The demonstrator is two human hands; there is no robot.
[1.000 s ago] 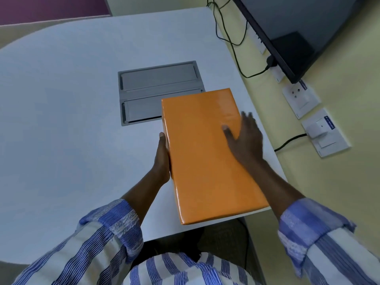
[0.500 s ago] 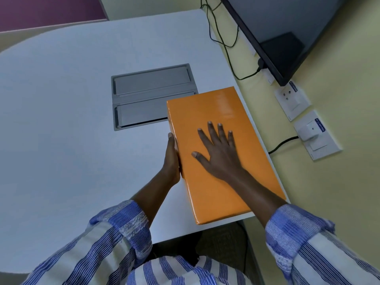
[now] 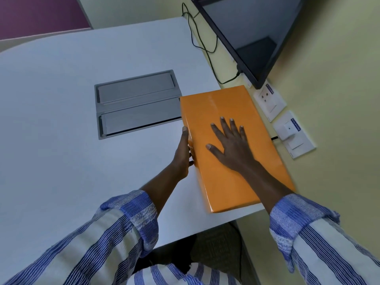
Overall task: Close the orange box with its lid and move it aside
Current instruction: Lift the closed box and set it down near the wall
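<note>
The orange box (image 3: 218,112) lies flat on the white table (image 3: 61,120) at its right edge, with its lid on. Its right side reaches over the table's edge. My right hand (image 3: 232,147) rests palm down on the lid, fingers spread. My left hand (image 3: 184,155) is pressed against the box's left side, thumb along the upper edge; its fingers are hidden under the hand.
A grey metal cable hatch (image 3: 136,103) is set into the table just left of the box's far corner. A dark monitor (image 3: 253,33) hangs on the yellow wall to the right, with black cables (image 3: 205,48), a socket (image 3: 269,99) and a switch plate (image 3: 294,134).
The box has slid right toward the table's edge. My right hand moved from the box's right edge to lie flat on the middle of the lid. My left hand stayed on the left side.
</note>
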